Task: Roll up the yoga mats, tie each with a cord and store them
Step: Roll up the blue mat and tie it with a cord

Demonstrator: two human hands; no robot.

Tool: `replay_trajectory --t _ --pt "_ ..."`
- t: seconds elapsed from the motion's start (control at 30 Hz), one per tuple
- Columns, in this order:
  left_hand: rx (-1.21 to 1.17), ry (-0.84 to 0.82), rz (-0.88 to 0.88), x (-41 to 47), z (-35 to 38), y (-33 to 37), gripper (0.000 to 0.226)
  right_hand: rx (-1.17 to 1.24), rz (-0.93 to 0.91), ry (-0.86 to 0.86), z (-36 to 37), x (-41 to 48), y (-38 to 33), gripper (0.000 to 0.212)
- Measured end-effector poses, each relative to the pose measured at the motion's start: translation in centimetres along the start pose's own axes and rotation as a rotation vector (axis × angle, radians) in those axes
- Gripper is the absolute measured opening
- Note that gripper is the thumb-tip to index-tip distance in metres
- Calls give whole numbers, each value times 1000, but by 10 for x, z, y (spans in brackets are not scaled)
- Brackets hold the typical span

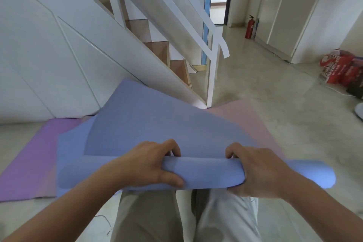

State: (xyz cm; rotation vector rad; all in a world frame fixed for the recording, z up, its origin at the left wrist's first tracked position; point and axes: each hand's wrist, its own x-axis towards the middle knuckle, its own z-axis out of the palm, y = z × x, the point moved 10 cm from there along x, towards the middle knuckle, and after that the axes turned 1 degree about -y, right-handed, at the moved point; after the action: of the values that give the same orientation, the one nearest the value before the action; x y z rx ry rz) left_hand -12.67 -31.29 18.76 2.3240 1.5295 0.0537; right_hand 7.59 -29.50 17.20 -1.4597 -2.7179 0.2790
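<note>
A blue yoga mat (145,122) is partly rolled, its roll lying across my thighs and its loose end lifted toward the stairs. My left hand (145,165) grips the roll left of centre, thumb on the near side and fingers curled over the top. My right hand (259,171) grips the roll further right, fingers wrapped over it. The roll's right end sticks out past my right hand. Under the blue mat a purple mat (37,153) lies flat on the floor at the left, and a pink mat (243,118) lies flat at the right. No cord is in view.
A white staircase (161,49) with wooden steps rises just beyond the mats, its post (212,76) standing at the pink mat's far corner. A red fire extinguisher (249,27) stands by white cupboards (306,12). Red bags (341,68) sit at the right. A thin cable (106,222) lies on the floor by my left leg.
</note>
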Motion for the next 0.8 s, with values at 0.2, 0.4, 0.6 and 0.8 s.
replay_trajectory --t 0.2,0.4,0.6,0.8 --pt "92 -12 30 11 -9 1 74 126 34 -95 7 -2 6 56" --pt "60 -162 -6 34 6 -2 40 26 100 204 24 -12 -1 70" --pt "-153 -261 -110 30 30 -28 55 11 200 220 22 20 6 57" --pt "433 181 136 10 30 -10 88 111 255 -186 44 50 24 46"
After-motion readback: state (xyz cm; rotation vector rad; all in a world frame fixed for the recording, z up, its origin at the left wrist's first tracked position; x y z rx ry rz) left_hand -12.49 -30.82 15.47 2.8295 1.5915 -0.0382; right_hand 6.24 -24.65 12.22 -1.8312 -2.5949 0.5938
